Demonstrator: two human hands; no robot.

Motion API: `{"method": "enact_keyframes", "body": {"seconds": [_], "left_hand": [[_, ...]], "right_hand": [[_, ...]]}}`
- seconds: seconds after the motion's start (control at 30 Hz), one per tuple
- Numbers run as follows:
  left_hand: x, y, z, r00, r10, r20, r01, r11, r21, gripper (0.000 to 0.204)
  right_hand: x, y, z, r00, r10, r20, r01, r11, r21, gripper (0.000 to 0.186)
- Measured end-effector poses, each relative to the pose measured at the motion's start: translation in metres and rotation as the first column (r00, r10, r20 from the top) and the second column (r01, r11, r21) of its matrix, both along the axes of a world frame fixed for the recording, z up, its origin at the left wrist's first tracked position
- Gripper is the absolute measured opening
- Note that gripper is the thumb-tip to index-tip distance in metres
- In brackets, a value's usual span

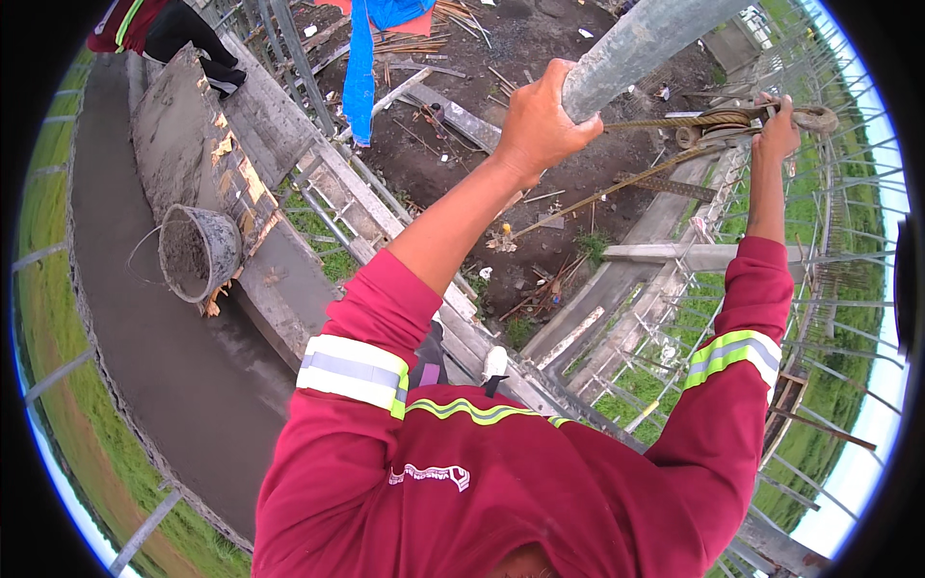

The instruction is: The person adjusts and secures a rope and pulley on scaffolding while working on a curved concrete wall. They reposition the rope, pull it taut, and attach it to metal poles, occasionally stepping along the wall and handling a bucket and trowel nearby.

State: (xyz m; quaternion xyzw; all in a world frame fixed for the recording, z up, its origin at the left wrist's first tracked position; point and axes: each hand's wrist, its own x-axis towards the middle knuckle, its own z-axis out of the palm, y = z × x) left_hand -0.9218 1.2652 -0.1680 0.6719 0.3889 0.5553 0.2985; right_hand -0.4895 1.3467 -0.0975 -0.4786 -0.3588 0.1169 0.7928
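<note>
The left grip (pixel 540 120) is clamped round a grey pole (pixel 636 43) slanting up past it. The right grip (pixel 777 130) is closed on a rope (pixel 674 123) beside a pulley (pixel 817 118). A bucket (pixel 198 252) sits far below left.

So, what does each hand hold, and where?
Left hand grips the grey metal pole near its lower end. Right hand grasps the wire rope beside its fitting.

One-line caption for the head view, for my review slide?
Left hand grips a grey metal pole, right hand holds a wire rope, above wet concrete and a bucket.
</note>
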Motion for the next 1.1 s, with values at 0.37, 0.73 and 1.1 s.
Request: {"method": "enact_keyframes", "body": {"seconds": [0.37,0.73,1.1], "left_hand": [[0.002,0.004,-0.014,0.998,-0.063,0.014,0.061,0.992,0.114,0.065],[0.006,0.002,-0.016,0.996,-0.085,0.037,0.08,0.989,0.124,0.063],[0.002,0.006,-0.016,0.988,-0.152,0.03,0.146,0.979,0.143,0.064]], "right_hand": [[-0.174,0.112,0.051,0.942,0.265,0.205,-0.213,0.947,-0.241,0.028],[-0.166,0.156,0.09,0.862,0.431,0.266,-0.342,0.883,-0.322,0.03],[-0.257,0.124,0.022,0.903,0.428,0.037,-0.415,0.891,-0.182,0.022]]}}
